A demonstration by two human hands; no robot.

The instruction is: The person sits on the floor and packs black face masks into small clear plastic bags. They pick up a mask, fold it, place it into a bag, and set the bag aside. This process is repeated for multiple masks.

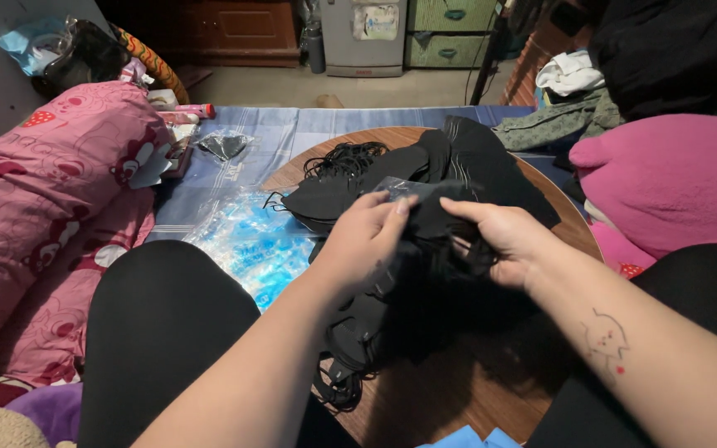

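My left hand (364, 241) and my right hand (504, 241) meet over a round wooden tray (450, 398) on my lap. Both pinch a black face mask (429, 217) with a thin clear plastic sleeve at its top edge. Under the hands lies a heap of black masks (375, 332) with elastic loops. A second fanned stack of black masks (466, 162) and a tangle of black ear loops (343, 158) rest on the far side of the tray.
A pile of clear blue-printed plastic bags (251, 241) lies left of the tray on a blue striped sheet (292, 124). A pink patterned bolster (39, 191) is at left, a pink cushion (674, 178) at right. One bagged mask (224, 146) lies further back.
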